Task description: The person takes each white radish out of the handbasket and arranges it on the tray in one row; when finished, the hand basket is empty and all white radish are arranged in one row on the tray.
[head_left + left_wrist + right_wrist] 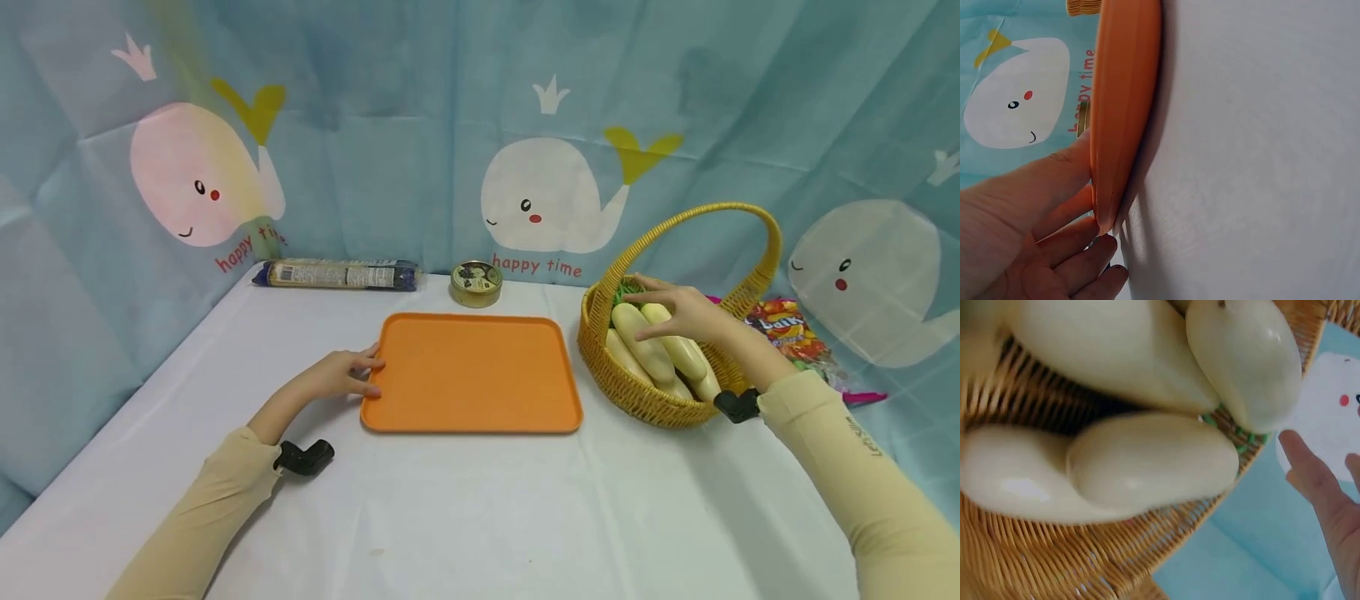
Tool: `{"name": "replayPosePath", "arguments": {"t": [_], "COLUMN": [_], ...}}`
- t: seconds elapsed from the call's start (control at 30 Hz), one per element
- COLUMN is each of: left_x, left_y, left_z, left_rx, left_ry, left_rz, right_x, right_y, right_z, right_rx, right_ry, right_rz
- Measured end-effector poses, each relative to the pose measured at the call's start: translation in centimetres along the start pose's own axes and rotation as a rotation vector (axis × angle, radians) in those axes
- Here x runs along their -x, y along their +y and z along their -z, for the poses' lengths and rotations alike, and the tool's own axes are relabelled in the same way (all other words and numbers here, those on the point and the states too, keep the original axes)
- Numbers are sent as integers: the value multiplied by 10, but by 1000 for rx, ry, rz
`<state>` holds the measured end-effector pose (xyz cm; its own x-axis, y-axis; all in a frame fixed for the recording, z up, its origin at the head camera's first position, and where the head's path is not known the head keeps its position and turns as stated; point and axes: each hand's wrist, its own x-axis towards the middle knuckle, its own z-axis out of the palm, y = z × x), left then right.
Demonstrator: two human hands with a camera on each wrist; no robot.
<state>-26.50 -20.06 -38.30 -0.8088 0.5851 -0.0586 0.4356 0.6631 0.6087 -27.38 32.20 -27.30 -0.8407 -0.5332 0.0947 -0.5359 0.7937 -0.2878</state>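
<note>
On the white table lies an orange tray (472, 375). My left hand (341, 375) grips its left edge, the thumb over the rim; in the left wrist view the lower fingers (1085, 262) bend in at the tray's end. A yellow wicker basket (626, 396) with a tall handle stands right of the tray, holding several long, smooth, cream-coloured vegetables (645, 343) with green bits behind them. Above these my right hand (678, 312) hovers with fingers spread and nothing held. Cream vegetables (1154, 459) fill much of the right wrist view, apart from the fingers (1316, 475).
A long packet (337, 275) with purple ends lies at the back left. Beside it stands a round gold tin (476, 285), behind the tray. A colourful snack bag (791, 329) lies right of the basket. A blue whale-print curtain (390, 150) hangs behind the table.
</note>
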Motion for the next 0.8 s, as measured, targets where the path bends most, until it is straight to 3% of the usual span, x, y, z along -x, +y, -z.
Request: {"name": "replayPosePath", "arguments": {"t": [0.33, 0.57, 0.8], "left_x": [-2, -1, -1], "left_y": [5, 4, -1], "left_z": [3, 2, 1], "left_rx": [16, 85, 117], "left_ry": [4, -20, -17], "left_rz": [21, 23, 34], "right_x": [-16, -21, -29], "right_y": [-1, 5, 12], "right_z": [18, 9, -7], "right_rx": [50, -18, 10], "right_ry": [-39, -77, -167], "right_rz": [-67, -104, -85]}}
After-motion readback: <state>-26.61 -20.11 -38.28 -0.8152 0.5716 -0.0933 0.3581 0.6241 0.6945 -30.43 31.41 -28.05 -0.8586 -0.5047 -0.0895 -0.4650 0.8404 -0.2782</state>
